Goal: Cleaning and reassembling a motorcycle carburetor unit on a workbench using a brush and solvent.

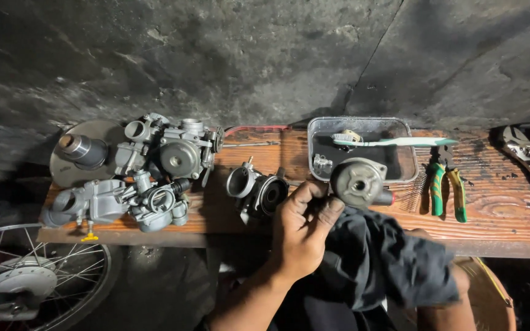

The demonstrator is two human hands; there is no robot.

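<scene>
A long wooden plank (498, 214) serves as a bench against a dark concrete wall (216, 55), spanning the view from nine o'clock to three o'clock. At seven o'clock, below the plank, a spoked wheel with its hub (26, 279) shows. On the plank at ten o'clock lies a round metal disc with a cylindrical boss (84, 150), and just right of it a cluster of carburetor bodies (154, 162) lies packed together, touching. A dark cloth (381, 263) hangs at five o'clock, draped over the right hand (427, 270), which is almost wholly hidden under it, so I cannot tell how far it is closed. The left hand (302, 230) sits at six o'clock, fingers curled onto the cloth's edge beside a round grey carburetor cover (358, 182) that rises from the cloth near centre. At one o'clock a shallow metal tray (407, 165) holds a small metal fitting (322, 163), with a green and white toothbrush (394, 141) resting across it. A separate carburetor body (257, 191) stands just left of the left hand. Green-handled pliers (446, 184) lie at two o'clock, an adjustable wrench (529, 150) at three o'clock.
</scene>
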